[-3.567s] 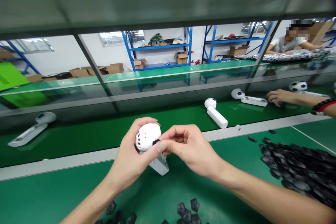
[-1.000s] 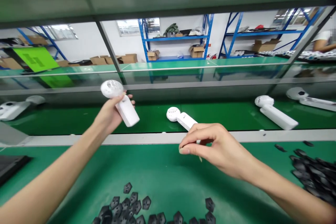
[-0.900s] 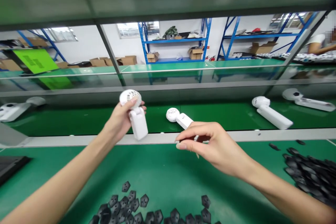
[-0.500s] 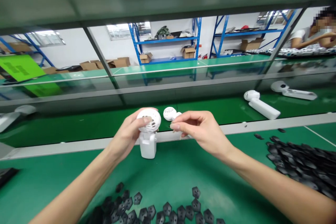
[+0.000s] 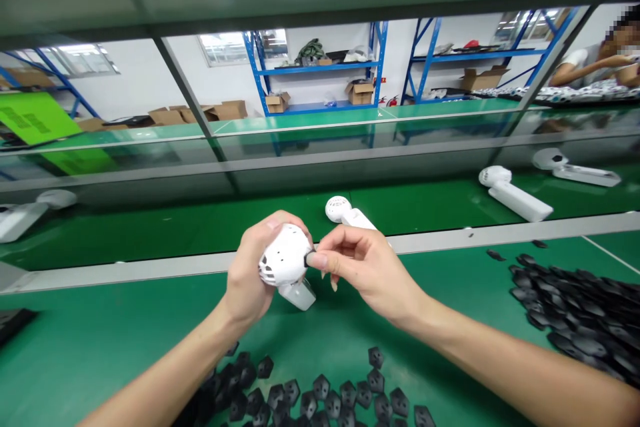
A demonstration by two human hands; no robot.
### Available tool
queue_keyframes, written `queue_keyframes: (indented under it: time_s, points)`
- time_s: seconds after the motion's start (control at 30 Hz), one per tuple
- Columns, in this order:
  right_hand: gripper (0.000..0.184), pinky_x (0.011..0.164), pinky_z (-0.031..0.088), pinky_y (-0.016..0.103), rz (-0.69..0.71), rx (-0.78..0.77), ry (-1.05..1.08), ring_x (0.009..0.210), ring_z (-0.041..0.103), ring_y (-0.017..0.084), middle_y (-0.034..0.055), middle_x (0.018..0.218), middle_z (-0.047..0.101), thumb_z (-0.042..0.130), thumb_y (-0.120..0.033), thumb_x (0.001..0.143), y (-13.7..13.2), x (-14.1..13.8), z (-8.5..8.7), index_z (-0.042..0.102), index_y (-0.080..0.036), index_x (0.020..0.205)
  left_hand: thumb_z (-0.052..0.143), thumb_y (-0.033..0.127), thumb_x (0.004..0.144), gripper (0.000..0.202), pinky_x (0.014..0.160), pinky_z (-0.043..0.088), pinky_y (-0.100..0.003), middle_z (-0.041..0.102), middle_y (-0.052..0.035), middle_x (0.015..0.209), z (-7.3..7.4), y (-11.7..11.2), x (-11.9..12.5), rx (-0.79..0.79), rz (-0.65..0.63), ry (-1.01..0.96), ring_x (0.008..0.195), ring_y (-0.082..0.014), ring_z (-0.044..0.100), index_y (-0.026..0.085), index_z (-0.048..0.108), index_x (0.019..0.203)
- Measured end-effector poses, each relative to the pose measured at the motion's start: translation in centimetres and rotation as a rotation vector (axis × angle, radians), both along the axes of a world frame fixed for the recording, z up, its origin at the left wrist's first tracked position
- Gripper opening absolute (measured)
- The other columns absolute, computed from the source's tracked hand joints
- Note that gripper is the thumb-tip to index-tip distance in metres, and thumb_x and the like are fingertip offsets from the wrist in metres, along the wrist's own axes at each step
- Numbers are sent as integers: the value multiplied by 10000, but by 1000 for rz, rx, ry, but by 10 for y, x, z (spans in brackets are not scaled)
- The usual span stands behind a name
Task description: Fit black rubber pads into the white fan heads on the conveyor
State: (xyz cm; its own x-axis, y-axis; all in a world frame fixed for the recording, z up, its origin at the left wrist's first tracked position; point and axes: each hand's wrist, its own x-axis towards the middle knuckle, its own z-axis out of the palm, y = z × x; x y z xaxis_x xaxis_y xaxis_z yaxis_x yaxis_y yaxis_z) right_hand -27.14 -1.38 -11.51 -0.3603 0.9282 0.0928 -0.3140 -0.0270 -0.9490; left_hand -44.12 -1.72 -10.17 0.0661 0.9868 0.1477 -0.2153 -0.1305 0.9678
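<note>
Wrapped round the vented round head of a white handheld fan (image 5: 287, 255), my left hand (image 5: 253, 267) holds it tilted above the green bench. The fan's short handle points down to the right. My right hand (image 5: 357, 263) pinches a small black piece (image 5: 309, 257) between thumb and finger, against the right side of the fan head. Fingertips partly cover this piece. Several black five-sided pieces (image 5: 331, 404) lie on the bench below my hands.
Another white fan (image 5: 339, 209) lies just behind my right hand on the green belt (image 5: 200, 233). More fans (image 5: 520, 201) rest farther right and at the left. A heap of black pieces (image 5: 580, 307) is on the right. Across the line, a person (image 5: 595, 70) sits.
My left hand has turned the fan head, so its side faces right and its handle slants. My right hand has brought the black piece against the head.
</note>
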Motion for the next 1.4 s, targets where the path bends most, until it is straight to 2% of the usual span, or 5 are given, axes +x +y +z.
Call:
queue_keyframes:
  time_s: [0.5,0.83,0.97,1.13,1.4]
  points:
    - [628,625,512,282,111,-89,-82,621,672,169,-34,636,715,1077,-418,533,-6,9,15,535,-226,785,678,581,825,444,519,369,-321,614,-80,632,3,1,0,64,-155,123,534,-190,510,159,739,701]
    - [390,662,521,275,13,413,-331,747,695,166,-20,829,723,857,-525,888,-1,13,7,593,-239,917,710,544,783,400,466,389,-317,605,-79,611,4,4,1,29,-164,80,491,-189,521,156,728,685]
    - [308,649,508,282,162,287,-761,717,725,193,22,760,757,694,-430,1014,20,35,10,613,-213,812,618,466,859,333,406,396,-307,615,-67,630,2,25,-9,-122,46,-111,409,-183,529,166,677,726]
    - [398,630,447,329,409,198,-1350,702,733,252,64,717,788,644,-387,1016,29,70,21,640,-216,657,484,333,1060,227,556,540,-290,639,-33,757,-6,67,-34,-487,437,-420,557,-164,621,178,577,923]
    - [238,547,387,312,406,263,-1587,600,685,233,33,624,734,804,-313,818,40,99,26,753,-253,594,572,109,1009,99,724,610,-314,691,-127,967,-34,91,-45,-560,429,-308,791,-212,711,133,616,1095]
